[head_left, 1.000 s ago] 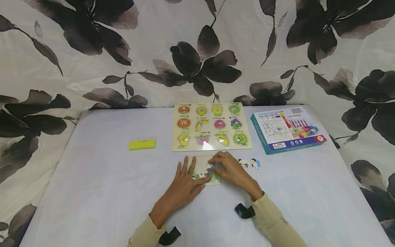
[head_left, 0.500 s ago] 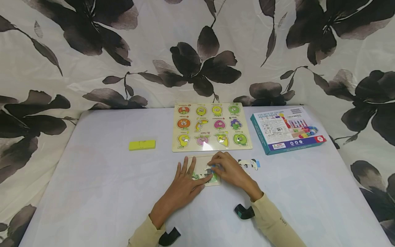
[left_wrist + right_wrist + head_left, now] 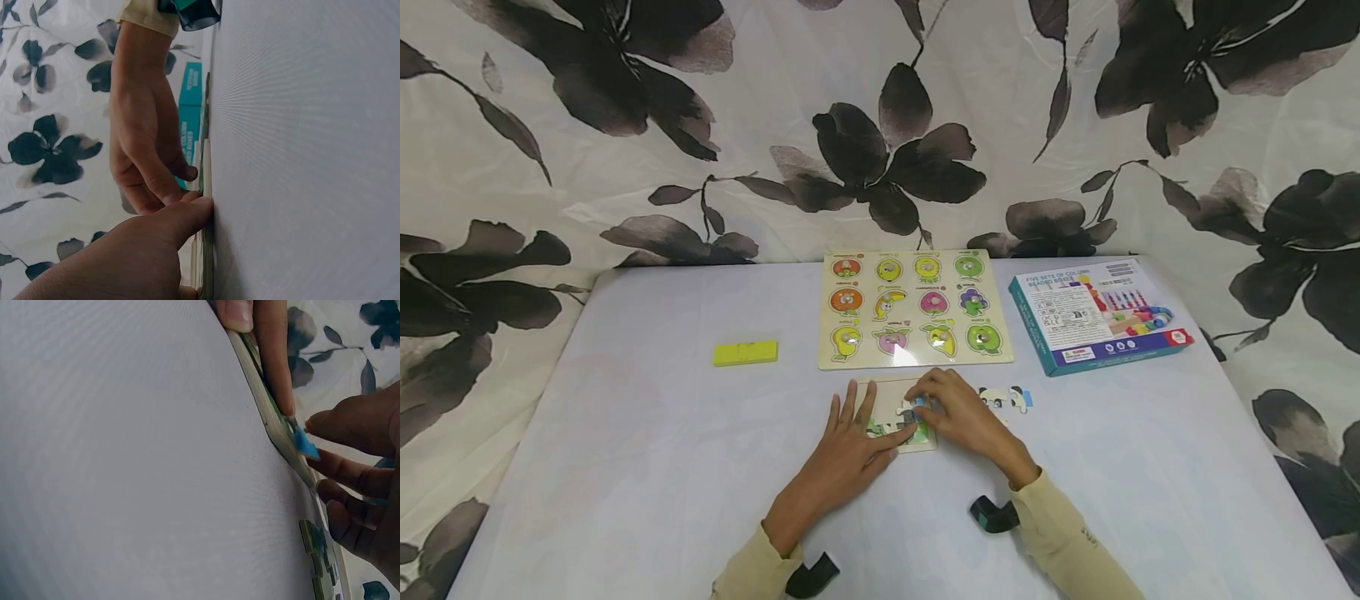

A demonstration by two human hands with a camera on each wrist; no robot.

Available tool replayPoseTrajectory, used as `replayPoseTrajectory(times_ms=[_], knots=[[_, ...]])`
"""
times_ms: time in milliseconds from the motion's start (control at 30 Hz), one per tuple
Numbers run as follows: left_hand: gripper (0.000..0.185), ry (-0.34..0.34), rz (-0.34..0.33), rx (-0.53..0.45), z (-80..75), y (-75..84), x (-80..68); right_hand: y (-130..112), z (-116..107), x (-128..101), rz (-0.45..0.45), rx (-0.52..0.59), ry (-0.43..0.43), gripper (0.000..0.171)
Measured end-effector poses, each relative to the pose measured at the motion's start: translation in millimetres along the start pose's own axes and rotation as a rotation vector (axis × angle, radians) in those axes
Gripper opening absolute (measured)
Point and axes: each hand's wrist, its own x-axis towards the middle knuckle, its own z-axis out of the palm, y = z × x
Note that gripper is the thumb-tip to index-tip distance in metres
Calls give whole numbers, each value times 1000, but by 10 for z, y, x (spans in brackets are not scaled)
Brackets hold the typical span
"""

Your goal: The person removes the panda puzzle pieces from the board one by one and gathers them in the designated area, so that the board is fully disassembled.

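1. We find the small puzzle tray [image 3: 898, 417] lying flat on the white table [image 3: 647, 467], just in front of the fruit peg board [image 3: 914, 308]; both hands work over it.
2. Our left hand [image 3: 848, 454] rests on the tray's left part with fingers straight and spread, flat, pressing it down; it grips nothing.
3. Our right hand [image 3: 958, 414] has its fingers curled at the tray's right edge, pinching a blue-edged puzzle piece [image 3: 305, 444]; the right wrist view shows that piece tilted up off the tray's edge, not yet seated.
4. Handling, as we judge it: the piece looks thin, stiff, very light; easy to flick away or jam if pushed at a slant; best held by its edges between thumb and fingertip, then lowered flat.
5. The tray seems light too and likely to slide on the smooth cloth; a flat palm on its bare part is the sensible hold.
6. Loose pieces [image 3: 1006, 397] lie just right of our right hand; a yellow block [image 3: 746, 352] sits well apart at left; a teal box [image 3: 1097, 325] stands beside the peg board.
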Motion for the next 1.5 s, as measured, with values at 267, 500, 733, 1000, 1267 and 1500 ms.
replayPoseTrajectory(times_ms=[267,500,733,1000,1267,1500], knots=[[36,6,3,6,13,-10,-4,-19,-54,-8,18,102,-31,19],[37,-5,-1,8,10,-11,-4,1,-67,1,25,129,-76,20],[37,-15,-9,2,5,-7,4,18,-85,5,34,136,-106,26],[37,-18,-12,-3,8,-7,3,25,-94,-8,27,158,-125,32],[37,-15,-6,-1,9,-5,2,27,-92,-8,35,159,-121,33],[37,-21,-8,2,10,-10,0,28,-89,-1,48,172,-119,34]])
